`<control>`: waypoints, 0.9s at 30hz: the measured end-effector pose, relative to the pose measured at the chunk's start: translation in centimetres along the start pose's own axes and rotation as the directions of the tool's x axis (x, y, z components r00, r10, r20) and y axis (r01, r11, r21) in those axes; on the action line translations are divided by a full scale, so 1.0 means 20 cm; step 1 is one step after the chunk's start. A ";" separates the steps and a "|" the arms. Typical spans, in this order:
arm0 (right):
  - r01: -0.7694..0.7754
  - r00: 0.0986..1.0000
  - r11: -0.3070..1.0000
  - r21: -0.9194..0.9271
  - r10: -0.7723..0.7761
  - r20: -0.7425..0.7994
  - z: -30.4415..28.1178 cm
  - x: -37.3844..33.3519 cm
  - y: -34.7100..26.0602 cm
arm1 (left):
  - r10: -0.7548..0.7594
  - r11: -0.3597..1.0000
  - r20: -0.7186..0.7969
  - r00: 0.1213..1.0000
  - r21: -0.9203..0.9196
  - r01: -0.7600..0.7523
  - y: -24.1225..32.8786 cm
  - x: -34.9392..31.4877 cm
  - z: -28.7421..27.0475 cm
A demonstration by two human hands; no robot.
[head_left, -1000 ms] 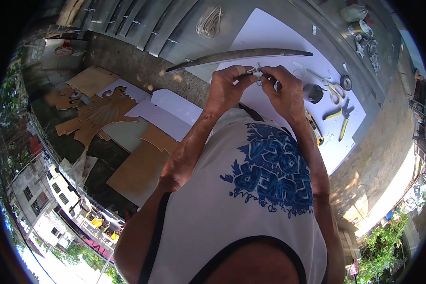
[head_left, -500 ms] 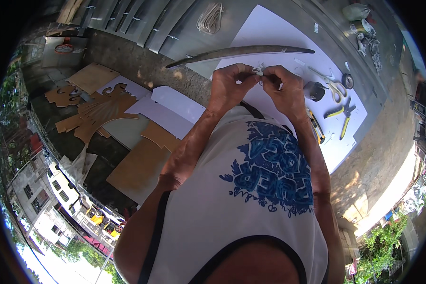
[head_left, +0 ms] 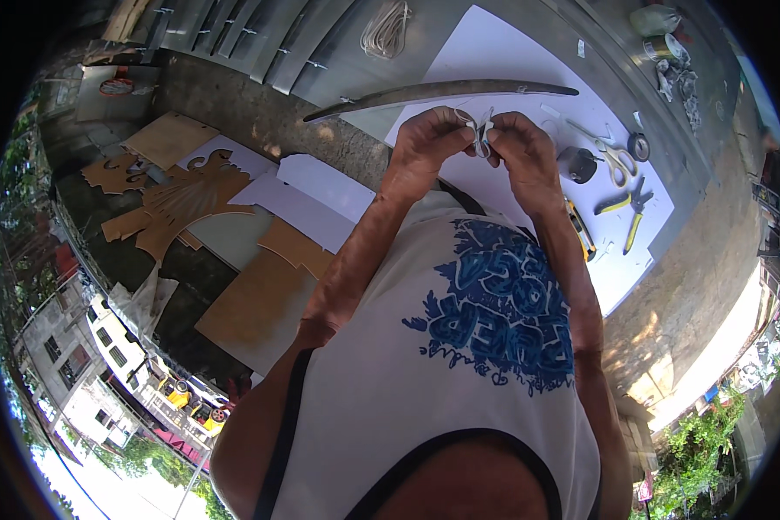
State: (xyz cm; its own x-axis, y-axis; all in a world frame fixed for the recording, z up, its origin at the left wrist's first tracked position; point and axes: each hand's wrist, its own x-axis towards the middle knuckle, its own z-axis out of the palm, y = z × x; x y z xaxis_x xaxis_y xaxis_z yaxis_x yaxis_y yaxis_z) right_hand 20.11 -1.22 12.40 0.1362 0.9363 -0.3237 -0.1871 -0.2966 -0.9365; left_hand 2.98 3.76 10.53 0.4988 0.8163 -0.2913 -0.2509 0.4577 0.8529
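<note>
My left hand (head_left: 426, 149) and my right hand (head_left: 525, 158) are close together, thumbs and fingertips pinched on a small, thin whitish looped piece (head_left: 484, 132). Its exact kind is too small to make out; it could be cord or a clear strip. Just beyond my fingers lies a long, dark curved strip (head_left: 442, 89), partly over white paper (head_left: 468, 52). Right of my right hand are a black round spool (head_left: 578, 165), white-handled scissors (head_left: 617, 165) and yellow-and-black pliers (head_left: 628, 208). A yellow cutter knife (head_left: 582, 234) sits beside my right forearm.
A coil of pale cord (head_left: 386, 33) lies at the back, near several grey metal strips (head_left: 260, 39). A black tape roll (head_left: 638, 146) and a can (head_left: 667, 49) are on the right. Cut brown boards (head_left: 260, 303) and folded white card (head_left: 321, 195) spread out to the left.
My fingertips have drawn slightly apart and the right hand has shifted a little to the right. The whitish piece between them now shows as longer, upright loops.
</note>
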 end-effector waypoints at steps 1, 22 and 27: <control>0.003 1.000 1.000 0.025 -0.002 -0.017 0.00 0.00 0.00 | 0.000 1.000 0.001 1.000 -0.029 0.000 -0.01 0.00 -0.02; 0.239 0.951 0.628 -0.741 -0.305 0.048 -0.18 0.10 0.40 | 0.473 0.459 -0.205 0.857 0.887 -0.041 -0.35 0.04 -0.37; 0.299 0.915 0.431 -0.852 -0.382 0.128 -0.14 0.15 0.40 | 0.596 0.319 -0.169 0.785 0.947 -0.039 -0.29 0.02 -0.29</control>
State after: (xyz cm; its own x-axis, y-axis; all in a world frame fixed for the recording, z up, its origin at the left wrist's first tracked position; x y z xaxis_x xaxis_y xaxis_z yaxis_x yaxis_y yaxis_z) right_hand 21.82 -1.35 3.59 0.0716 0.9943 0.0790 0.7886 -0.0079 -0.6148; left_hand -0.19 3.44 3.05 0.1019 0.9731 0.2066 0.6862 -0.2192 0.6936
